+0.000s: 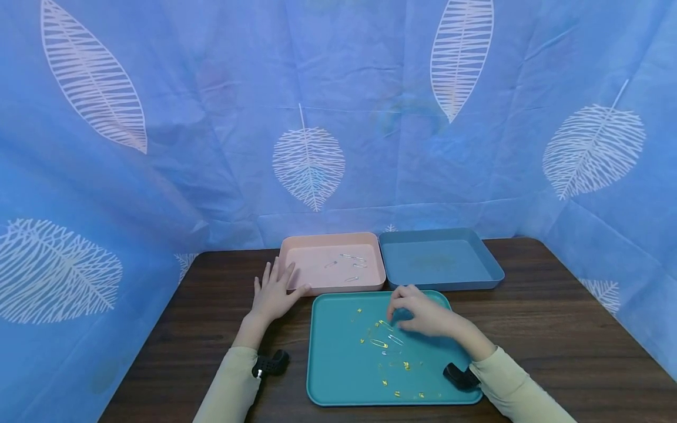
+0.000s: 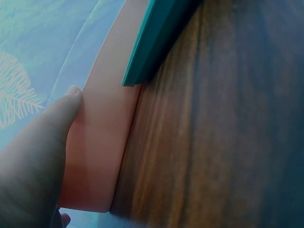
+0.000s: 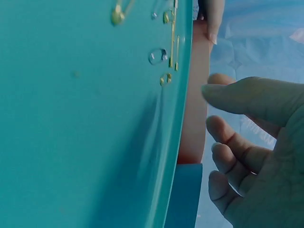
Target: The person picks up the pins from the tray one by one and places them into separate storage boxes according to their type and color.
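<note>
My left hand (image 1: 274, 298) lies spread at the near left corner of a pink tray (image 1: 338, 290), its thumb along the front wall. Several silver safety pins (image 1: 355, 265) lie in that tray. Over the upper right of a teal tray (image 1: 338, 382) hovers my right hand (image 1: 423, 312), fingers loosely bent and thumb apart from them. Nothing shows between its fingertips in the right wrist view. Below and left of it, gold safety pins (image 1: 378, 343) and silver safety pins (image 1: 395, 339) are scattered on the teal tray, some of them small.
A blue tray (image 1: 441, 285) stands right of the pink one, behind the teal tray. All three stand on a dark wooden table (image 1: 555, 329). A blue cloth (image 1: 370, 176) with white leaf prints hangs around the back and sides.
</note>
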Motion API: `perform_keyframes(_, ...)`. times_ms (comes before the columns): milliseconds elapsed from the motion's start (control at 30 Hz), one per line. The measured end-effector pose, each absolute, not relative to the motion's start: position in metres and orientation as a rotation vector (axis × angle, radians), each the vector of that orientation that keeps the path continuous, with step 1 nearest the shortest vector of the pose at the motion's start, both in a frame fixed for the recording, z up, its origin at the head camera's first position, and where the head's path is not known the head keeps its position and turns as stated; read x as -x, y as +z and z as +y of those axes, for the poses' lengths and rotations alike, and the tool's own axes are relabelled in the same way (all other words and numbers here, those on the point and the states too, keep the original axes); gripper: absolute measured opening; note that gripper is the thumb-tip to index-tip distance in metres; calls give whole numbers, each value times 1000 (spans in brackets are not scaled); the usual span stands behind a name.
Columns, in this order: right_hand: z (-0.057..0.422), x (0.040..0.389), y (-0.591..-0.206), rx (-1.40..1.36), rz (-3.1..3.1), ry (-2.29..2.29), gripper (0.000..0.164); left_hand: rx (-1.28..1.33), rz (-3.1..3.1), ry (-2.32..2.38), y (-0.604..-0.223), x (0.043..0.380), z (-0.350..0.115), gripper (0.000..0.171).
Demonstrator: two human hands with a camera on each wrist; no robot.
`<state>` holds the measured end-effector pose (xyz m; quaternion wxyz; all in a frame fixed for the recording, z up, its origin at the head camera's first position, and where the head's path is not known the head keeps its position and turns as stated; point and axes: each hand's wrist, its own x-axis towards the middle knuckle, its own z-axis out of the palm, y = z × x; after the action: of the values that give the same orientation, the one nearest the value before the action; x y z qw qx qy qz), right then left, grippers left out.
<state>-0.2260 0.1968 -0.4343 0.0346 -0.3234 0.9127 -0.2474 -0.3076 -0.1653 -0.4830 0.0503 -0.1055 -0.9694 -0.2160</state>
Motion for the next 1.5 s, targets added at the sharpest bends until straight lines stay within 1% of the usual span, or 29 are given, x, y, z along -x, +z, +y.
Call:
perform_keyframes(533, 190, 214, -434, 1037, 2741, -609, 32, 328, -2930, -686, -480, 305, -162, 85)
perform_keyframes(1000, 187, 213, -436, 977, 2830, -526, 26, 313, -2938, -679, -483, 307, -163, 85)
perform_keyframes(1367, 187, 213, -437, 980, 2866, -493, 29, 316, -2935, -665, -483, 306, -163, 86)
perform_keyframes(1500, 186, 215, -435, 1015, 2864, -490, 28, 305, -2932, -659, -482, 306, -164, 85)
